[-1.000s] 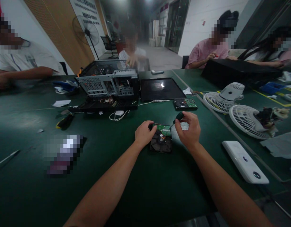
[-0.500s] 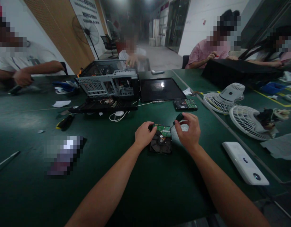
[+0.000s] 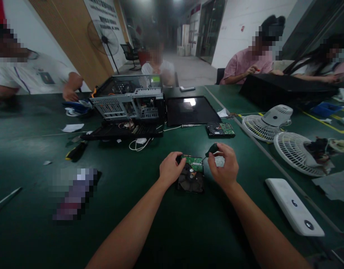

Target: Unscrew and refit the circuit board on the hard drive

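A hard drive [image 3: 191, 179] lies on the green table with its circuit board side up, the green board at its far end. My left hand [image 3: 172, 168] grips the drive's upper left edge, thumb on top near the board. In my right hand [image 3: 225, 164] is a small dark-handled screwdriver [image 3: 211, 150], pinched between thumb and fingers. Its thin shaft slants down to the board's right edge; whether the tip sits in a screw is too small to tell. Beyond my right hand, a second hard drive [image 3: 221, 129] rests on the table.
An opened computer case [image 3: 127, 104] stands ahead, beside a black panel [image 3: 191, 109]. To the right are white fan parts [image 3: 297, 153] and a white power bank [image 3: 295, 207]. A yellow-black tool [image 3: 76, 151] and a pixelated phone [image 3: 77, 194] lie left. Several people sit around the table.
My view has tilted up slightly, so everything sits lower. Both hands keep their hold on the drive and screwdriver. The person at far left has reached toward the blue-and-white item.
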The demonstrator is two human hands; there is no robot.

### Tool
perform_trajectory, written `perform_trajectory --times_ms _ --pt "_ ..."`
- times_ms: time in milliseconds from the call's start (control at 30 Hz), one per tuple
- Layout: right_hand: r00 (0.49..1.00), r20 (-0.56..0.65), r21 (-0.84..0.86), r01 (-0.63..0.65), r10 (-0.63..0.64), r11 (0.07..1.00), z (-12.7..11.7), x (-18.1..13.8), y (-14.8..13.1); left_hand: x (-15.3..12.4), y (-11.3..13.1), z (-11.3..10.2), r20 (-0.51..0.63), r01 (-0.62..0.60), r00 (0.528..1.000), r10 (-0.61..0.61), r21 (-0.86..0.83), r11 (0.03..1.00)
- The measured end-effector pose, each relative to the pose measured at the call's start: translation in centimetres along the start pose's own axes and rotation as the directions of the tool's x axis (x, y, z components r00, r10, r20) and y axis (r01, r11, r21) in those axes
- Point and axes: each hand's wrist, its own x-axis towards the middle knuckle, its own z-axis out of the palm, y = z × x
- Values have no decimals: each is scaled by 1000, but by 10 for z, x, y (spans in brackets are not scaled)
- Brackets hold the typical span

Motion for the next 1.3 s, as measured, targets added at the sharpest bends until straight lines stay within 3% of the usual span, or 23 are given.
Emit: perform_trajectory --times_ms 300,533,800,1100,1300 --pt "1000 4 -53 6 -6 999 -2 4 -5 0 3 -2 6 7 1000 -7 6 1000" --pt "996 70 89 -58 52 994 -1 0 -1 1 4 -2 13 20 1000 -20 6 1000" --pt "1000 -9 -58 -2 1 998 -2 3 -4 1 0 1 5 11 1000 -11 8 1000" --pt "999 42 47 -8 6 999 -3 -1 -6 -2 2 -2 17 7 1000 -7 3 1000" --pt "1000 9 8 -6 6 1000 -3 -2 -5 -5 0 -4 18 -4 1000 4 -18 1000"
